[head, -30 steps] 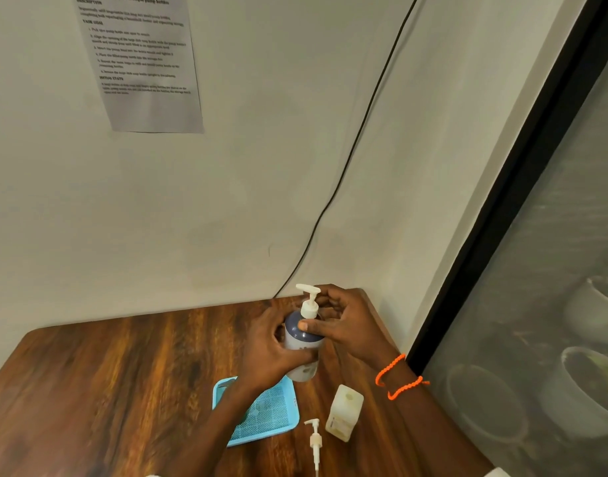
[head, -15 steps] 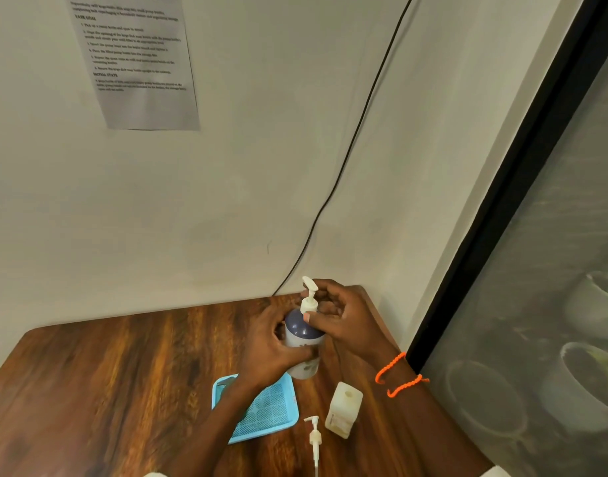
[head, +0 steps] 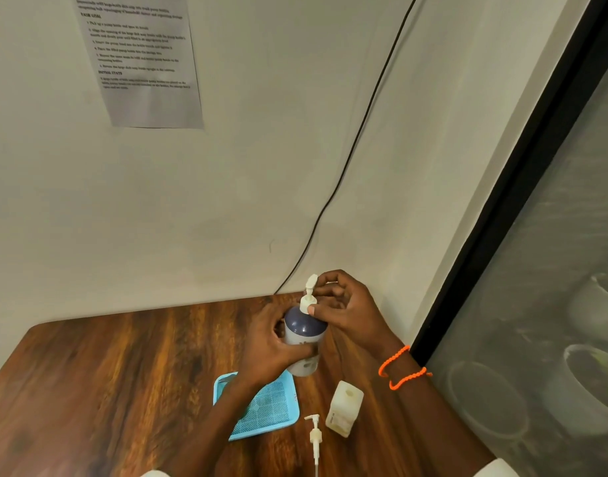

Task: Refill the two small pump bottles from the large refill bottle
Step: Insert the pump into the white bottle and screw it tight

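A round bottle [head: 304,333] with a dark blue shoulder and white body stands upright near the table's back right corner. My left hand [head: 270,351] wraps around its body. My right hand [head: 347,306] pinches the white pump head [head: 309,294] on top, thumb on the collar. A small cream square bottle [head: 344,407] stands open, without a pump, nearer to me on the right. Its loose white pump [head: 314,438] lies flat on the table beside it.
A light blue mesh tray [head: 275,413] lies on the wooden table [head: 123,373], partly under my left forearm. A black cable [head: 347,160] runs down the wall to the table's back edge. A dark-framed glass panel [head: 523,187] closes off the right side.
The pump spout has turned from pointing left to pointing away, as my right hand twists the pump head. My left hand keeps its hold on the bottle.
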